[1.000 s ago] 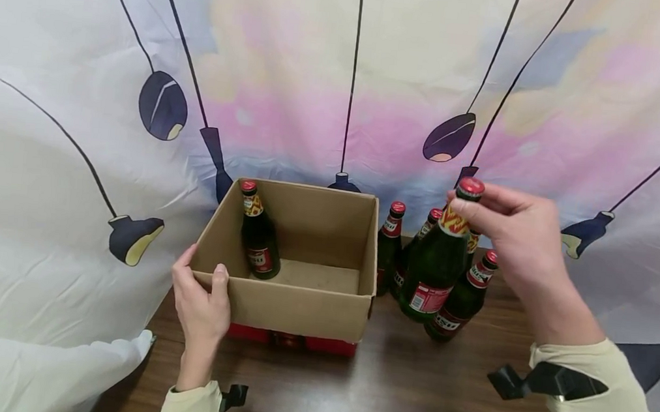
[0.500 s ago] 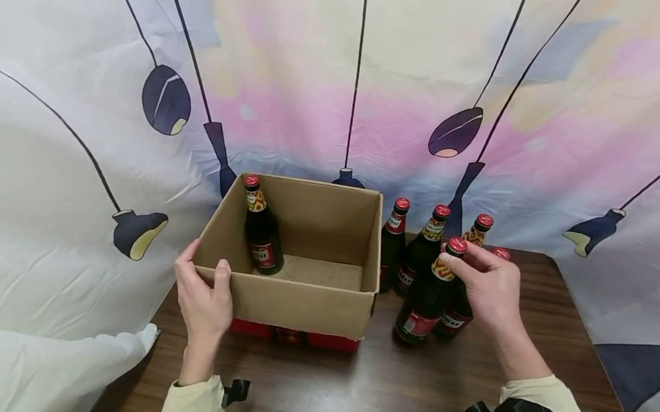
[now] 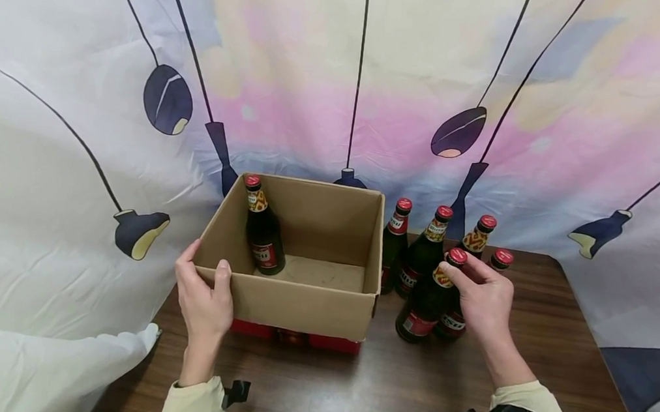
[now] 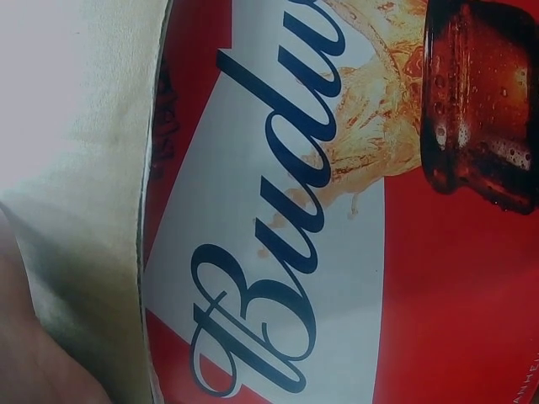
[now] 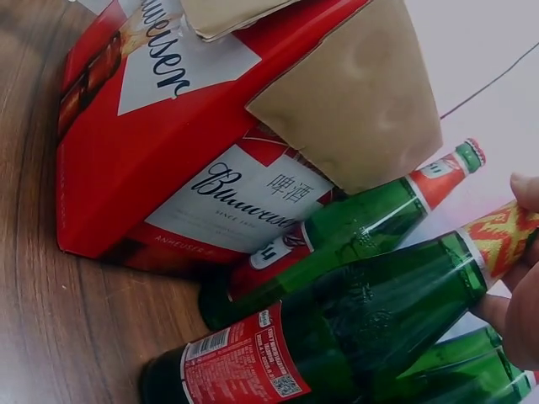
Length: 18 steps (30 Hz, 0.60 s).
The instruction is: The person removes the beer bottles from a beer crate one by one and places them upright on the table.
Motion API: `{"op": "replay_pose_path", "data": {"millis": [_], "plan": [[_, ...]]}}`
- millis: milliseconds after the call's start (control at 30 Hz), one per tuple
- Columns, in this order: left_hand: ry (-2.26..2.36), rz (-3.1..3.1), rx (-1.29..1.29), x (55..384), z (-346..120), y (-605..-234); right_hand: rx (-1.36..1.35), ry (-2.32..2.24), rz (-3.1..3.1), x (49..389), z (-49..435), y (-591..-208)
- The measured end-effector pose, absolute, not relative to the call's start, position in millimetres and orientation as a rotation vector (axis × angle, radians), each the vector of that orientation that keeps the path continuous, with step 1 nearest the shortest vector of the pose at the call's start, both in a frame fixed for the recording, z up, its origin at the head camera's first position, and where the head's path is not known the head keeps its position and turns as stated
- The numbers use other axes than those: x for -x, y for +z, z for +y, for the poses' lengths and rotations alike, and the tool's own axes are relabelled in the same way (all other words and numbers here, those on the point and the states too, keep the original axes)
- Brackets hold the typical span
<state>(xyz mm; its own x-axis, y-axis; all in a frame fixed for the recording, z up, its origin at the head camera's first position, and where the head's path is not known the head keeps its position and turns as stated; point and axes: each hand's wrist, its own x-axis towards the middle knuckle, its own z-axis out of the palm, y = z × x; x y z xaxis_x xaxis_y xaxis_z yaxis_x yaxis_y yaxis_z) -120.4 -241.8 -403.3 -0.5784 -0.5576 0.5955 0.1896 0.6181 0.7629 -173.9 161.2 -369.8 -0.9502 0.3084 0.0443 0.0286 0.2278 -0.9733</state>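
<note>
My left hand (image 3: 204, 300) grips the near-left corner of an open cardboard box (image 3: 303, 308), thumb over the rim. In the left wrist view the box's red printed side (image 4: 455, 278) fills most of the picture. One green beer bottle (image 3: 265, 239) with a red cap stands inside the box at its left. To the right of the box, my right hand (image 3: 486, 295) pinches the neck of another beer bottle (image 3: 419, 312), which looks to be standing on the table. In the right wrist view that held bottle (image 5: 337, 320) shows its barcoded red back label.
Several more beer bottles (image 3: 423, 253) stand close behind and beside the held one, right of the box. The brown wooden table (image 3: 396, 395) has its right edge beyond them. A patterned cloth (image 3: 300, 79) hangs behind, and white fabric (image 3: 45, 364) bunches at the left.
My right hand has come down and toward me with the bottle, from above the other bottles to table level in front of them. My left hand keeps its hold on the box.
</note>
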Motion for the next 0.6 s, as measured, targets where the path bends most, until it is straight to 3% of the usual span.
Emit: {"op": "replay_pose_path", "data": {"millis": [600], "plan": [[-1.043,-1.942,-0.286,120.0,-241.3,-402.9,0.281,1.817,-2.231,184.3,158.2,-371.6]]}}
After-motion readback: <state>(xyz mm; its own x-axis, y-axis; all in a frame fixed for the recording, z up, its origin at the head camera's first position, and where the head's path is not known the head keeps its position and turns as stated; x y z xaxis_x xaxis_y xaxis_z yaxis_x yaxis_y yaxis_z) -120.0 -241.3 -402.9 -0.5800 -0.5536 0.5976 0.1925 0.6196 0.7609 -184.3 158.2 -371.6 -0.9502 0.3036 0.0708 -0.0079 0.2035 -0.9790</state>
